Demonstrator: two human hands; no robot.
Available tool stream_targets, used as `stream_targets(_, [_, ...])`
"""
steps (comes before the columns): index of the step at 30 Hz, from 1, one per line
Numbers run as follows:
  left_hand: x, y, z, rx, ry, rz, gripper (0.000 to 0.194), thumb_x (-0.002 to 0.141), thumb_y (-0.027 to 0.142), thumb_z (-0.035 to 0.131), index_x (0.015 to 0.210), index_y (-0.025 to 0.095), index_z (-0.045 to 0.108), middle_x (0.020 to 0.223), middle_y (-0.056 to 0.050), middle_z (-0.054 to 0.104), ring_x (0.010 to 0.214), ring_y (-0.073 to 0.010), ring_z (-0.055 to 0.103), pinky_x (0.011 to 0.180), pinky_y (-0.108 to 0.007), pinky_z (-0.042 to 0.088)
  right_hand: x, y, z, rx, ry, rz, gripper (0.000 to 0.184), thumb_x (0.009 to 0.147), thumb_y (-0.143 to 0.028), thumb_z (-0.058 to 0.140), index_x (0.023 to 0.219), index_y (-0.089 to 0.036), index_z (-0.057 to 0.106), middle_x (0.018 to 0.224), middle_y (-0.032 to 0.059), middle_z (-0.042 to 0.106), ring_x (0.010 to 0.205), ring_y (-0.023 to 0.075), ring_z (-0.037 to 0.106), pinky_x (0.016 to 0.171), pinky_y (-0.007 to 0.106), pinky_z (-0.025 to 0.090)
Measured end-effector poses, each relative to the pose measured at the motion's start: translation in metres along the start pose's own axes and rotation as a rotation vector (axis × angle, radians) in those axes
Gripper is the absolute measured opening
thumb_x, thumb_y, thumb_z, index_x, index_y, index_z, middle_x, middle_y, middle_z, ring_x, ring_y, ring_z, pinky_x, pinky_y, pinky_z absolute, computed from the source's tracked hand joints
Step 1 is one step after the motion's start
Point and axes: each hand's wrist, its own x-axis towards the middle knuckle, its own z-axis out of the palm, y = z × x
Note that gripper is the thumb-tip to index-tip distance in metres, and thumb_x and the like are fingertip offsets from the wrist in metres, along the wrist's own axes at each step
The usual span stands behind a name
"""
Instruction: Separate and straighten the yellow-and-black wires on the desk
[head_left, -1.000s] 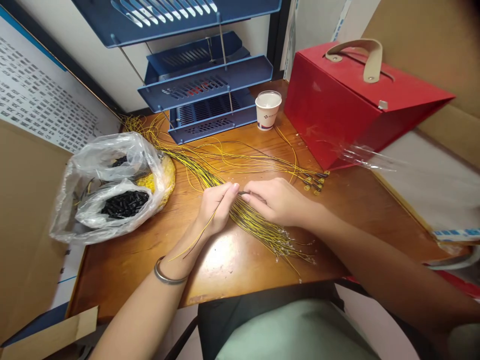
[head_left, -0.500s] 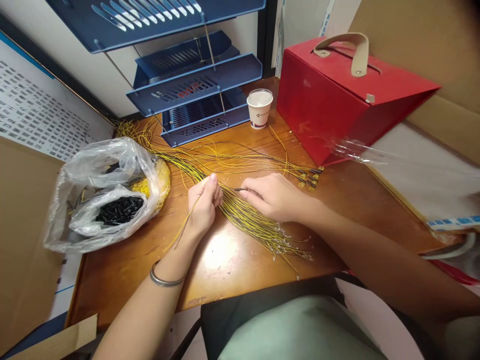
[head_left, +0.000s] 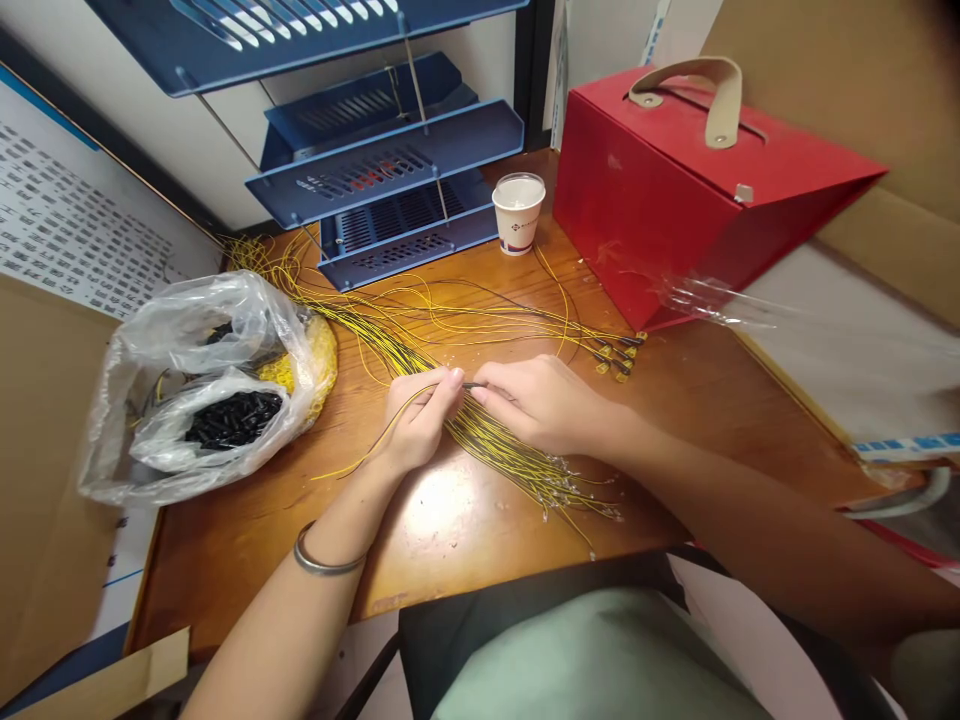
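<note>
My left hand [head_left: 420, 415] pinches a single thin yellow-and-black wire [head_left: 375, 452] whose tail runs down and left past my wrist. My right hand [head_left: 544, 400] holds a small black sleeve [head_left: 474, 385] between its fingertips, tip to tip with my left fingers. Both hands rest over a long bundle of yellow wires [head_left: 510, 450] lying diagonally across the wooden table [head_left: 247, 520]. A group of wires with sleeved ends [head_left: 619, 355] lies just beyond my right hand.
A clear plastic bag [head_left: 202, 390] at the left holds black sleeves and yellow parts. Behind stand blue stacked trays [head_left: 390, 170], a paper cup [head_left: 517, 213] and a red box [head_left: 690, 190] with a tan handle. Cardboard panels flank both sides.
My left hand drew away to the left with the wire, then came back; its fingertips meet my right hand's again at the black sleeve. The wire's tail now swings further left.
</note>
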Motion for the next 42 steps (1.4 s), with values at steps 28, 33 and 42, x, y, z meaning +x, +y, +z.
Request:
stream_targets(28, [0.012, -0.001, 0.01, -0.376, 0.171, -0.199, 0.062, 0.091, 0.068, 0.053, 0.055, 0.017, 0.051, 0.05, 0.001, 0.048, 0.044, -0.0078, 0.044, 0.047, -0.025, 0.037, -0.002, 0.006, -0.002, 0.032, 0.033, 0.005, 0.027, 0.096, -0.033, 0.045, 0.076, -0.018, 0.056, 0.061, 0.0004, 0.055, 0.057, 0.0124, 0.045, 0.06, 0.029, 0.022])
stream_targets(33, [0.009, -0.002, 0.011, -0.378, 0.079, -0.153, 0.063, 0.09, 0.066, 0.056, 0.051, 0.017, 0.048, 0.049, 0.001, 0.046, 0.047, -0.0082, 0.044, 0.051, -0.026, 0.035, -0.002, 0.004, 0.0, 0.058, 0.023, -0.008, 0.026, 0.095, -0.031, 0.045, 0.074, -0.018, 0.053, 0.057, -0.0025, 0.049, 0.053, 0.0105, 0.039, 0.059, 0.029, 0.019])
stream_targets(42, [0.004, 0.002, 0.009, -0.403, 0.02, -0.127, 0.065, 0.093, 0.059, 0.055, 0.046, 0.017, 0.041, 0.047, 0.001, 0.04, 0.046, -0.0076, 0.037, 0.051, -0.027, 0.03, -0.001, 0.001, -0.001, 0.05, 0.031, 0.011, 0.028, 0.096, -0.031, 0.045, 0.072, -0.018, 0.05, 0.061, -0.0018, 0.051, 0.056, 0.0102, 0.039, 0.06, 0.029, 0.019])
